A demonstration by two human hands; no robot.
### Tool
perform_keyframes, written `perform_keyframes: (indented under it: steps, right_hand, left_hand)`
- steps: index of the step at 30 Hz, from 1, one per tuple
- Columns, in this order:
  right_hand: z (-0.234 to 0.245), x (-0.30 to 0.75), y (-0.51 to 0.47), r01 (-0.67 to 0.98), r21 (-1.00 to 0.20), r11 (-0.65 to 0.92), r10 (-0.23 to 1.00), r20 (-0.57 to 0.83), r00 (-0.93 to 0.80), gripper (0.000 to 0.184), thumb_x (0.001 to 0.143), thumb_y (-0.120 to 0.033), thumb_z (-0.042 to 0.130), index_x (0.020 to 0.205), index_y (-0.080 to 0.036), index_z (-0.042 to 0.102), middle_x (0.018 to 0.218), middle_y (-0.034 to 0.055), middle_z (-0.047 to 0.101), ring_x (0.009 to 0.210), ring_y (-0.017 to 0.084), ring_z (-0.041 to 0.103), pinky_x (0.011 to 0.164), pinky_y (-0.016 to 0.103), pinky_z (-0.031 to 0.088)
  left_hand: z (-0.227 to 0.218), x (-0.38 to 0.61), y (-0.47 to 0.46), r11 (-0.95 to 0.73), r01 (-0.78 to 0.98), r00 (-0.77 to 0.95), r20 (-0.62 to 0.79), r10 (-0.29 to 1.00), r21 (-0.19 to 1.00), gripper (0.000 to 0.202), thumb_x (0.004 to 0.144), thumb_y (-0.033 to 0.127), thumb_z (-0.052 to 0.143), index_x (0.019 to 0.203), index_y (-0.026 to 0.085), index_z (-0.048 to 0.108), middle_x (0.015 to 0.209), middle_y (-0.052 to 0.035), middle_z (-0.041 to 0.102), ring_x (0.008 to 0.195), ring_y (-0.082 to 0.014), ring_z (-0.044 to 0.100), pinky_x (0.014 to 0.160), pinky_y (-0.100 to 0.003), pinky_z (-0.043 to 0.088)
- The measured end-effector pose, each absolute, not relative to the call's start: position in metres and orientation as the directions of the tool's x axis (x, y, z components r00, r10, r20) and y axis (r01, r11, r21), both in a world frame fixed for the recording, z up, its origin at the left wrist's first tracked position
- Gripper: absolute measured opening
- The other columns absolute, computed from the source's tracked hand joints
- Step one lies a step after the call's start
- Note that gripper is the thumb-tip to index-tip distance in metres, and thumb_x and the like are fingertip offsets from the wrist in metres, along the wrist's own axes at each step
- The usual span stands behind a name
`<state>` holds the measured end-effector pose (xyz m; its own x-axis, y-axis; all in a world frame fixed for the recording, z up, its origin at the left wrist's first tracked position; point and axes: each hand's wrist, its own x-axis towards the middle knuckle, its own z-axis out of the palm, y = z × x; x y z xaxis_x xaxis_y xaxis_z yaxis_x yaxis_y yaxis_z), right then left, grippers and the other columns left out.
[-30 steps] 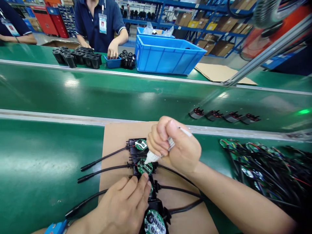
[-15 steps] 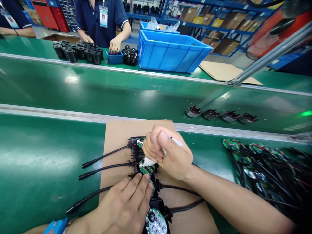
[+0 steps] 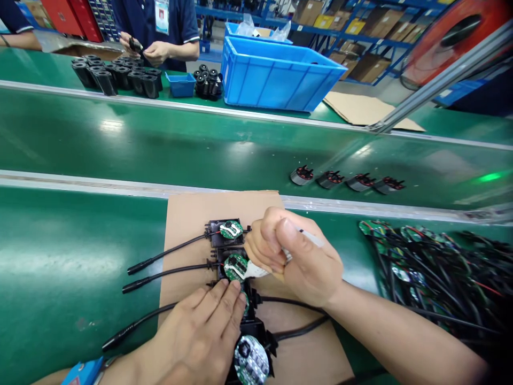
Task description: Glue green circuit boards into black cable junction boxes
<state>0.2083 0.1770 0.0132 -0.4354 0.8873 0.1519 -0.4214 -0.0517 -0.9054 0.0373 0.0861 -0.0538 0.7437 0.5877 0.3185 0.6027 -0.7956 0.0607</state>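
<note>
My right hand [image 3: 296,256] is wrapped round a white squeeze tube [image 3: 256,270], whose tip touches a round green circuit board [image 3: 233,266] in a black housing. White paste shows on that board and on the circuit board behind it [image 3: 231,230]. My left hand [image 3: 204,326] lies flat, fingers stretched out, over another housing and partly hides its board. Nearest me sits a black housing with a larger-looking round board [image 3: 251,359]. Black cables [image 3: 168,279] run out from the housings to both sides. All lie on a brown cardboard sheet [image 3: 200,206].
A heap of circuit boards with black cables [image 3: 425,278] lies to the right. Several small motors [image 3: 331,179] stand on the green belt ahead. Across it are a big blue bin [image 3: 280,75], a small blue tray [image 3: 181,85], black cylindrical parts [image 3: 116,75] and a co-worker [image 3: 176,48].
My right hand and the tube have moved slightly right, uncovering the far board with its white paste. My left hand stays flat. The co-worker's hand has left the small tray.
</note>
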Motion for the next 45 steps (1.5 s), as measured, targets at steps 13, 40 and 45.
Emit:
perform_keyframes:
  steps: [13, 40, 45]
  right_hand:
    - [0.007, 0.198, 0.192, -0.426, -0.903, 0.048, 0.897, 0.226, -0.378, 0.039, 0.092, -0.042, 0.051, 0.062, -0.02, 0.041, 0.048, -0.0078, 0.029, 0.038, 0.006, 0.024, 0.037, 0.02, 0.021]
    - [0.006, 0.18, 0.159, -0.539, -0.832, -0.133, 0.874, 0.158, -0.459, 0.039, 0.091, -0.043, 0.051, 0.062, -0.019, 0.04, 0.05, -0.0077, 0.029, 0.039, 0.006, 0.025, 0.039, 0.02, 0.023]
    - [0.008, 0.184, 0.157, -0.5, -0.854, -0.143, 0.868, 0.135, -0.478, 0.039, 0.092, -0.042, 0.05, 0.062, -0.019, 0.039, 0.05, -0.0075, 0.029, 0.04, 0.006, 0.024, 0.039, 0.021, 0.021]
  left_hand:
    - [-0.042, 0.034, 0.09, -0.825, 0.562, 0.794, 0.246, 0.556, 0.053, 0.043, 0.093, 0.023, 0.037, 0.13, 0.008, 0.053, 0.137, -0.0109, 0.054, 0.119, -0.0234, 0.055, 0.09, -0.031, 0.049]
    - [-0.06, 0.028, 0.044, -0.792, 0.609, 0.721, 0.382, 0.578, 0.049, 0.042, 0.09, 0.009, 0.038, 0.127, 0.011, 0.057, 0.139, -0.0093, 0.052, 0.119, -0.0225, 0.053, 0.095, -0.032, 0.047]
    - [-0.059, 0.03, 0.045, -0.785, 0.615, 0.694, 0.424, 0.582, 0.07, 0.041, 0.091, 0.006, 0.034, 0.122, 0.012, 0.061, 0.134, -0.0062, 0.057, 0.12, -0.0206, 0.054, 0.093, -0.029, 0.048]
